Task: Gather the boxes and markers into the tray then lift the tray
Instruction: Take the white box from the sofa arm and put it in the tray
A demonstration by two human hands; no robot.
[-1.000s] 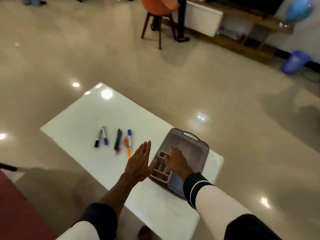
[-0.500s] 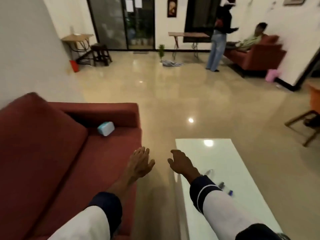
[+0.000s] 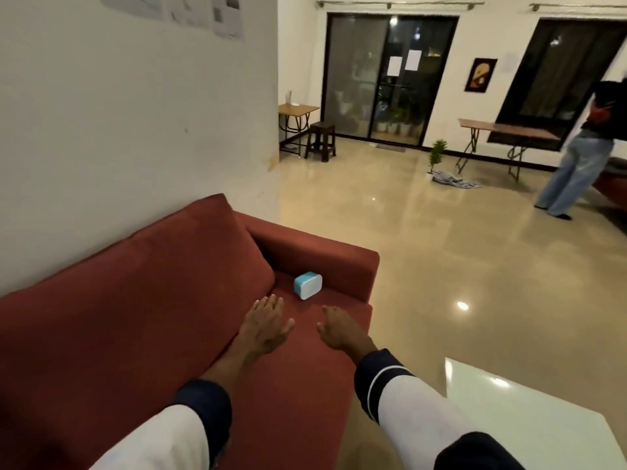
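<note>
Over the seat of a rust-red fabric sofa (image 3: 142,320), in the head view, both hands reach forward, palms down. The left hand (image 3: 266,325) has its fingers straight and slightly fanned, thumb out to the side, holding nothing. The right hand (image 3: 337,330) is empty too, fingers loosely extended and a little curled, thumb pointing toward the left hand. Just beyond the left fingertips, apart from them, a small rounded box with a light-blue side and a white face (image 3: 307,285) sits on the seat cushion, tucked near the sofa's armrest. A corner of the glossy white table (image 3: 529,422) shows at lower right, well apart from the box; no tray or markers appear in this view. Across the shiny beige floor (image 3: 458,259), a person in wide jeans (image 3: 576,164) stands by a wooden folding table (image 3: 509,130).
</note>
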